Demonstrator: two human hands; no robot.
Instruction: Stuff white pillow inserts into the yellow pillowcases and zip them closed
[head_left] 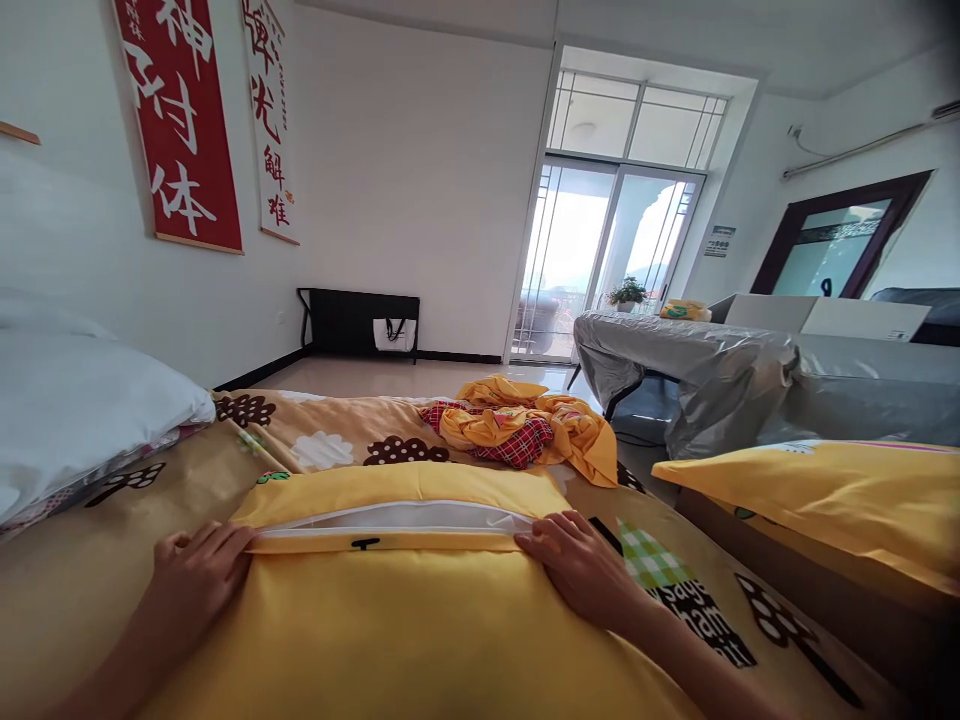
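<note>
A yellow pillowcase (390, 620) lies in front of me on the bed. Its long slit gapes across the width, and a strip of white pillow (420, 518) shows inside. At the slit's left end, my left hand (204, 565) has its fingers closed on the pillowcase edge. My right hand (574, 560) grips the edge at the right end, fingers bent over the fabric. A small black mark sits on the near lip of the slit, between the hands. Most of the pillow is hidden by the yellow cloth.
Crumpled yellow and red-checked cloth (517, 425) lies at the bed's far edge. White bedding (97, 410) is piled on the left. Another yellow pillow (825, 500) is at the right. Beyond stands a table covered in grey plastic (690, 345); patterned bedsheet (322, 450) lies underneath.
</note>
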